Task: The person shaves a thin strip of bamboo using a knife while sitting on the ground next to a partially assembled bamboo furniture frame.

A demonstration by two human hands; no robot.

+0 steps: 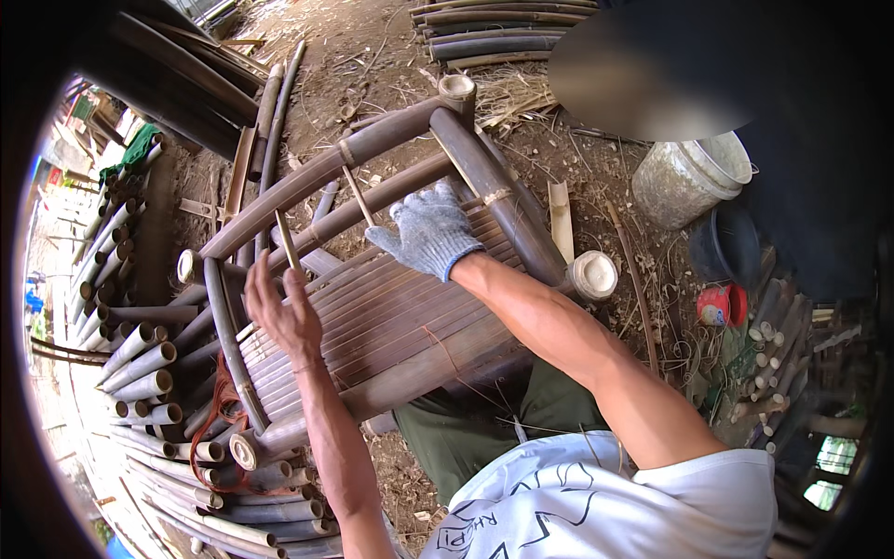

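Observation:
A dark bamboo chair [400, 312] with a slatted seat lies before me, across my lap. Its curved backrest rail [307, 182] runs along the far side, joined to a lower rail by two thin bamboo sticks. My left hand [287, 312], bare, hovers over the seat's left part with fingers apart, its fingertips close to the left stick [287, 240]. On my right hand [428, 228] is a grey knit glove. That hand is spread over the seat's far edge near the lower rail, its thumb beside the right stick [358, 196]. Whether it touches the rail is unclear.
Cut bamboo poles [140, 363] are stacked along the left, and more poles [503, 33] lie at the far side. A stained white bucket [684, 182], a dark basin [724, 242] and a red can [720, 305] stand at right. Shavings litter the dirt floor. Another person is at upper right.

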